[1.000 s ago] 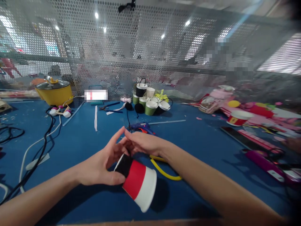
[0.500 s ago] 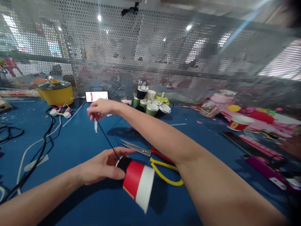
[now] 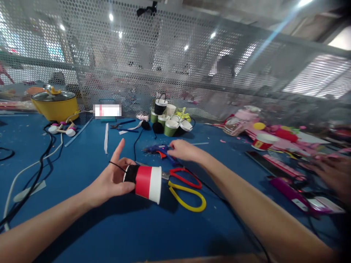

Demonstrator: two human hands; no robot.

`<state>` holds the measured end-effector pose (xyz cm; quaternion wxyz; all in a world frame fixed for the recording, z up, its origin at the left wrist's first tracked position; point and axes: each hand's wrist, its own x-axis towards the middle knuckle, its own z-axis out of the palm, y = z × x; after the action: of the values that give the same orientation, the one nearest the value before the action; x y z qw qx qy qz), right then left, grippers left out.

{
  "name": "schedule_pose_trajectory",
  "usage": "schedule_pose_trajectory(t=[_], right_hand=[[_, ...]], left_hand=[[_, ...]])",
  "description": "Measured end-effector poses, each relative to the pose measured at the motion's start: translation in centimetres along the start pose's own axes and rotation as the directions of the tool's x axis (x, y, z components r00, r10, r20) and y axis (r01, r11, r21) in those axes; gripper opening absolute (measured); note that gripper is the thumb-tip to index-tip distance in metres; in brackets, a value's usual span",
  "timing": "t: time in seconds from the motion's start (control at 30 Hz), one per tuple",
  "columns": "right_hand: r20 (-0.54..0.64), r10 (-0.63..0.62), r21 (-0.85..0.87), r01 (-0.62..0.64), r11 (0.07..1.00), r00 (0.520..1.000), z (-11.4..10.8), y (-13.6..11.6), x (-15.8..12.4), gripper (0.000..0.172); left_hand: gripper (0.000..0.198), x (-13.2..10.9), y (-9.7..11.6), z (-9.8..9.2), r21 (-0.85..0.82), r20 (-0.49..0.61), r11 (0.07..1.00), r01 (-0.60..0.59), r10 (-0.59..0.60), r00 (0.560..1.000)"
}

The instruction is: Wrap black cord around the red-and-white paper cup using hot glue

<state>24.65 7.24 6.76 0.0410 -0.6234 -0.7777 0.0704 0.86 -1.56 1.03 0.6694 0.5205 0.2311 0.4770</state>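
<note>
My left hand [image 3: 111,179] is closed around a paper cup [image 3: 144,180] lying on its side, banded black, red and white, with its white rim facing right. A short black cord [image 3: 117,166] sticks out from the cup's black end, past my raised index finger. My right hand [image 3: 183,149] is closed on the rear of a blue glue gun [image 3: 159,149] with an orange trigger, which lies on the table beyond the cup. Scissors [image 3: 189,195] with one red and one yellow handle loop lie just right of the cup, their blades partly hidden behind it.
Small green, black and white cups [image 3: 171,126] are stacked at the back by the perforated metal screen [image 3: 175,65]. A yellow pot [image 3: 56,107], phone [image 3: 106,110], pliers [image 3: 124,126] and cables stand or lie leftward. Another person's hand [image 3: 329,175] is at the right, near a purple device [image 3: 293,195].
My right hand has let go of the black cord and moved right to the glue gun. The cup has turned more level and shifted up and left in my left hand.
</note>
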Motion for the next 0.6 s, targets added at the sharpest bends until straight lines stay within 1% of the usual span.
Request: schedule_pose_trajectory(t=[0.07, 0.13, 0.2, 0.23, 0.3, 0.37, 0.43, 0.47, 0.5, 0.53, 0.6], right_hand=[[0.018, 0.031, 0.027, -0.031, 0.999, 0.999, 1.8, 0.6, -1.1, 0.012], [-0.007, 0.071, 0.065, -0.071, 0.995, 0.997, 3.4, 0.7, -1.1, 0.008], [-0.035, 0.122, 0.118, -0.117, 0.986, 0.992, 4.4, 0.7, -0.6, 0.005], [-0.039, 0.147, 0.153, -0.139, 0.978, 0.988, 4.6, 0.7, -0.3, 0.009], [-0.033, 0.182, 0.235, -0.17, 0.957, 0.983, 4.3, 0.8, -0.3, 0.021], [-0.031, 0.196, 0.307, -0.177, 0.935, 0.98, 3.3, 0.8, -0.9, 0.031], [-0.024, 0.163, 0.397, -0.141, 0.907, 0.986, 2.1, 0.7, -2.2, 0.031], [-0.006, 0.125, 0.461, -0.108, 0.881, 0.992, 1.6, 0.5, -2.9, 0.026], [0.029, 0.062, 0.575, -0.067, 0.816, 0.998, 1.1, 0.4, -3.7, 0.02], [0.058, 0.03, 0.661, -0.061, 0.748, 0.998, 0.7, 0.2, -4.3, 0.017], [0.109, -0.016, 0.795, -0.077, 0.602, 0.994, 0.2, -0.3, -5.4, 0.023]], left_hand=[[0.112, 0.0, -0.1, -0.1, 0.056, 0.005, 0.998, -0.01, 0.01, 1.0], [0.111, 0.1, -0.2, -0.1, 0.12, 0.012, 0.992, -0.036, 0.034, 0.999], [0.108, 0.1, -0.4, -0.3, 0.18, 0.024, 0.981, -0.07, 0.067, 0.997], [0.107, 0.0, -0.4, -0.3, 0.206, 0.03, 0.975, -0.081, 0.077, 0.997], [0.104, 0.0, -0.5, -0.5, 0.253, 0.039, 0.963, -0.091, 0.084, 0.996], [0.103, 0.0, -0.6, -0.7, 0.299, 0.034, 0.95, -0.089, 0.083, 0.996], [0.103, 0.1, -0.6, -0.8, 0.337, 0.025, 0.938, -0.081, 0.077, 0.997], [0.102, 0.2, -0.6, -0.8, 0.352, 0.019, 0.933, -0.077, 0.075, 0.997], [0.102, 0.2, -0.5, -0.9, 0.366, 0.014, 0.928, -0.074, 0.074, 0.997], [0.102, 0.3, -0.5, -0.9, 0.38, 0.01, 0.922, -0.075, 0.077, 0.997], [0.102, 0.3, -0.4, -1.0, 0.414, 0.002, 0.906, -0.085, 0.093, 0.996]])
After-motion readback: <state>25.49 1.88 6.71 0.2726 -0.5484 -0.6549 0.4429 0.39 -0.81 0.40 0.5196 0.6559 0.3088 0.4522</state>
